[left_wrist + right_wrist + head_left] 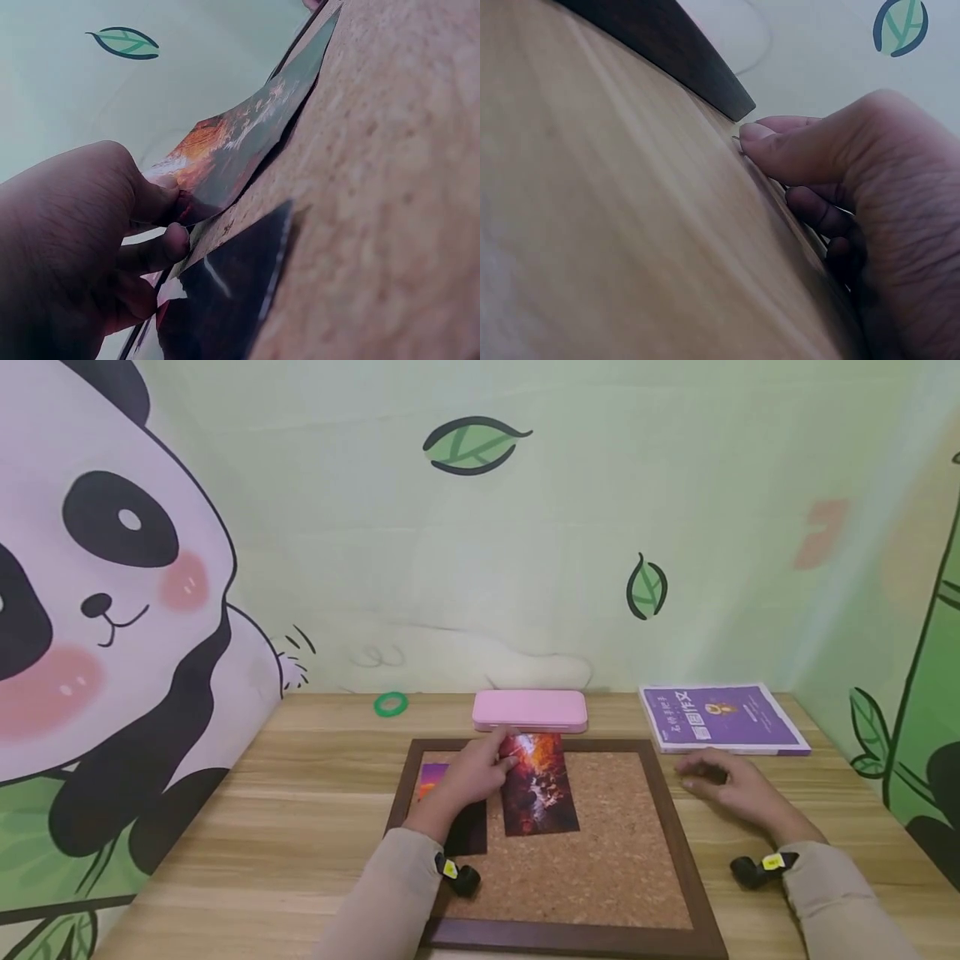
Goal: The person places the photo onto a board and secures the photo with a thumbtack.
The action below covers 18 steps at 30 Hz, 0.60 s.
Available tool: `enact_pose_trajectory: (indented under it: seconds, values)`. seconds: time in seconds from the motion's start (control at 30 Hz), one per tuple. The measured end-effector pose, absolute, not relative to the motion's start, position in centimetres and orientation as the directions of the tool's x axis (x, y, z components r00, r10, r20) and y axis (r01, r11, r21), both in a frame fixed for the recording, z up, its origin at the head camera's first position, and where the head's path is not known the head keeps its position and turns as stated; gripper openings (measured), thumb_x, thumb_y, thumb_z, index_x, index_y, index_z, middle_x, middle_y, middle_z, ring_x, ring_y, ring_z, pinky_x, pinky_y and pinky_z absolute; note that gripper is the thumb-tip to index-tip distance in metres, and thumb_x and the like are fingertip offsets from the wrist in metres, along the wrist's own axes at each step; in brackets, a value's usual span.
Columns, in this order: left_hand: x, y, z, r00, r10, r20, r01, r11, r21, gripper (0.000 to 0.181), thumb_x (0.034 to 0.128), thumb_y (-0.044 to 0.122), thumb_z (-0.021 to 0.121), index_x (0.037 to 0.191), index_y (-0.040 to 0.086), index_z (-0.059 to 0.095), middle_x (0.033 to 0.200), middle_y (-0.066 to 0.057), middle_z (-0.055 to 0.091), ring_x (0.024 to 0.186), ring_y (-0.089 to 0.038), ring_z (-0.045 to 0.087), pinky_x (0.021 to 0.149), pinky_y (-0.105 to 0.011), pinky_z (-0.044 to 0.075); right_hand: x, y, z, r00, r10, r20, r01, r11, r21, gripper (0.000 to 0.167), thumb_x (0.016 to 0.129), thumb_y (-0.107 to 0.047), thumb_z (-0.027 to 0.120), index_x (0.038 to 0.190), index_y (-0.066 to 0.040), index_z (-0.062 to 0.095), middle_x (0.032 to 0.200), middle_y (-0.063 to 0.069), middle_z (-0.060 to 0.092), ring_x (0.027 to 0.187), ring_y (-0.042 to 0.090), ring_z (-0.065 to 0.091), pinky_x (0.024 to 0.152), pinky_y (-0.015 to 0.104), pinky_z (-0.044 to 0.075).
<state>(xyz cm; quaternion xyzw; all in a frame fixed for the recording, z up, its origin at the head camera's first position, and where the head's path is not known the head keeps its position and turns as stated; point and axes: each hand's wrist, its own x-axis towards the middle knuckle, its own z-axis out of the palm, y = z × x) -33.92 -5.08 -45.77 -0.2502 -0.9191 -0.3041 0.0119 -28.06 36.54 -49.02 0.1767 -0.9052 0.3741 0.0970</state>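
Observation:
My left hand (474, 771) pinches the upper left edge of a red and orange photo (542, 793) between thumb and fingers. In the left wrist view the photo (244, 142) bends slightly, partly raised off the cork board (600, 860). A second photo (470, 831), dark with a purple and orange top, lies on the board to its left, partly covered by my left hand and wrist. Right of the board, my right hand (731, 789) is low over the table, thumb and forefinger together. A thin pin (736, 139) shows at their tips, mostly hidden.
The board's dark brown wooden frame (675, 827) borders the cork. Behind it lie a pink case (530, 708) and a green ring (391, 704), resembling a tape roll. A purple book (723, 718) is at the back right. A panda-printed wall covering (360, 527) encloses the wooden table (285, 810).

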Motion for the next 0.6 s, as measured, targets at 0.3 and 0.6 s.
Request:
enact_pose_trajectory:
  seconds: [0.3,0.6]
  values:
    - [-33.96,-5.09,-45.99,-0.879,0.45,0.158,0.458,0.703,0.544,0.031,0.1031,0.025,0.058,0.133,0.018,0.053,0.084,0.001,0.059,0.07,-0.017,0.054,0.065,-0.034,0.043,-28.27,36.54,-49.22,-0.908,-0.244,0.342,-0.411,0.681,-0.607,0.011,0.091,-0.017,0.075,0.101,-0.019,0.074,0.099,-0.004,0.071,0.094,0.009,0.063,0.087,0.025,0.046]
    - [-33.63,-5.16,-45.73,-0.889,0.427,0.164,0.445,0.725,0.525,0.033,0.1014,0.026,0.061,0.133,0.021,0.055,0.087,0.002,0.06,0.073,-0.019,0.055,0.065,-0.036,0.044,-28.26,36.25,-49.59,-0.896,-0.255,0.363,-0.432,0.683,-0.588,0.009,0.091,-0.015,0.075,0.096,-0.022,0.073,0.095,-0.007,0.07,0.092,0.006,0.062,0.086,0.022,0.044]
